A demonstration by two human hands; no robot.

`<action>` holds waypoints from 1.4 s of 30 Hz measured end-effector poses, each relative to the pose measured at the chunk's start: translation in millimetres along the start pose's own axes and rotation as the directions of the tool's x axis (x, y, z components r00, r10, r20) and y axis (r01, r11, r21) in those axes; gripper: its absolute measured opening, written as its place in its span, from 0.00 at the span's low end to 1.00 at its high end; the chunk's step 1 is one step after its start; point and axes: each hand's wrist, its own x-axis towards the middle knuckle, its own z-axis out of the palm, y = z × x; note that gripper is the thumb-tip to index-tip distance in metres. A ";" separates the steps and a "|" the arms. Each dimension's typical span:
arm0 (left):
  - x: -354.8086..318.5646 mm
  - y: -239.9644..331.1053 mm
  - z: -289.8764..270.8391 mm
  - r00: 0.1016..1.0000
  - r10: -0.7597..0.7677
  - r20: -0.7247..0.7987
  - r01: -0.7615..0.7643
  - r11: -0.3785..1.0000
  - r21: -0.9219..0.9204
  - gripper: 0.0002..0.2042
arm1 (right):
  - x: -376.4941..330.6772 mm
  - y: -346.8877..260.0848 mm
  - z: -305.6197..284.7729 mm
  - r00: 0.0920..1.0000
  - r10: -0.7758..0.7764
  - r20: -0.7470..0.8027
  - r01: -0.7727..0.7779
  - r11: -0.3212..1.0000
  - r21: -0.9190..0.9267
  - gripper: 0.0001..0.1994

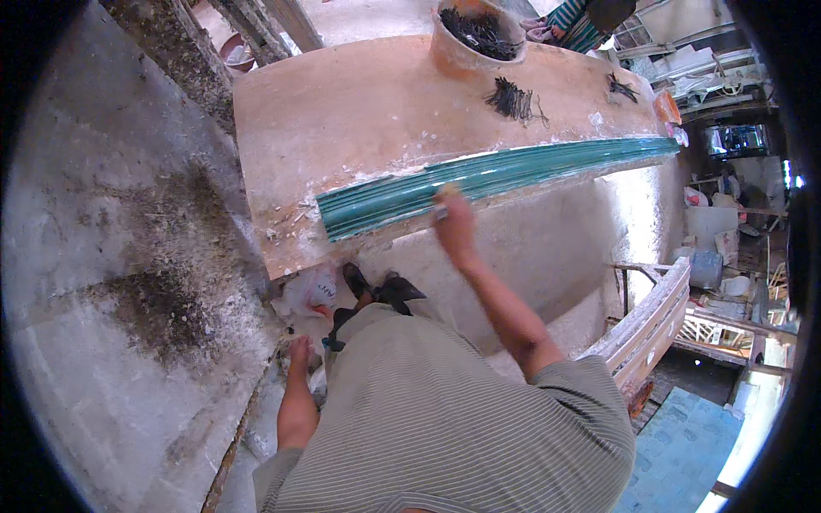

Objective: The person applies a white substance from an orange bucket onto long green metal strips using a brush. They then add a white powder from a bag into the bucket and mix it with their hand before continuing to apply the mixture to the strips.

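My right hand [453, 224] is up at the front edge of the workbench [359, 111], fingers curled shut around a small pale tool [445, 190] whose tip shows just above my knuckles; what kind of tool it is I cannot tell, the hand is blurred. The tool's tip touches the long green strip [479, 175], a ribbed, glossy band that runs along the bench edge to either side of my grip, ending a short way off to my left and stretching far off to my right. White flecks and crumbs lie on the bench just behind the strip's left end.

My left hand [299, 349] hangs down low beside my hip, well apart from the strip, near a white plastic bag [312, 289] on the floor; whether its fingers are open or closed I cannot tell from here. My dark shoes [380, 286] stand below the bench, just under the gripping hand.

Beyond my right hand, further back on the bench, lies a small bundle of dark wires [513, 98], and behind that stands a clay-coloured tub [457, 56] filled with more of them
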 end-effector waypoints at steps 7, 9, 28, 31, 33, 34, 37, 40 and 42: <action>-25.3 0.2 27.6 0.984 0.011 0.176 -0.030 0.994 0.107 0.11 | -5.7 -181.4 48.7 0.685 -0.217 0.695 -0.400 0.685 0.608 0.13; -21.5 15.7 43.0 0.978 0.050 0.203 -0.089 0.978 0.187 0.13 | -6.6 -165.4 59.2 0.847 -0.176 0.502 -0.221 0.742 0.633 0.11; -23.8 148.2 239.2 0.994 -0.001 0.106 -0.023 0.973 0.229 0.17 | 110.2 362.7 -205.3 0.704 0.481 -0.523 -0.632 0.759 -0.153 0.13; -25.8 153.9 281.2 0.995 -0.091 0.051 0.073 0.958 0.278 0.16 | 136.6 478.1 -278.1 0.723 0.411 -0.555 -0.581 0.796 -0.168 0.12; -28.7 135.9 302.0 0.995 -0.045 0.090 0.024 0.973 0.229 0.15 | 152.8 504.5 -292.1 0.823 0.204 -0.531 -0.441 0.818 -0.369 0.11; -33.2 137.0 324.5 0.991 -0.029 0.134 -0.001 0.976 0.217 0.15 | 150.9 522.2 -304.3 0.855 0.100 -0.510 -0.379 0.791 -0.481 0.11; -47.5 153.7 396.0 0.977 -0.038 0.212 -0.059 0.901 0.431 0.15 | 133.8 517.2 -264.8 0.828 0.067 -0.557 -0.279 0.911 -0.305 0.11; -53.3 171.9 469.3 0.953 -0.052 0.298 -0.125 0.828 0.547 0.17 | 96.1 430.0 -230.4 0.862 0.166 -0.478 -0.243 0.964 -0.104 0.08; -51.3 188.6 505.0 0.919 -0.063 0.390 -0.174 0.821 0.544 0.17 | 71.8 385.2 -217.7 0.913 0.237 -0.332 -0.244 0.970 0.023 0.05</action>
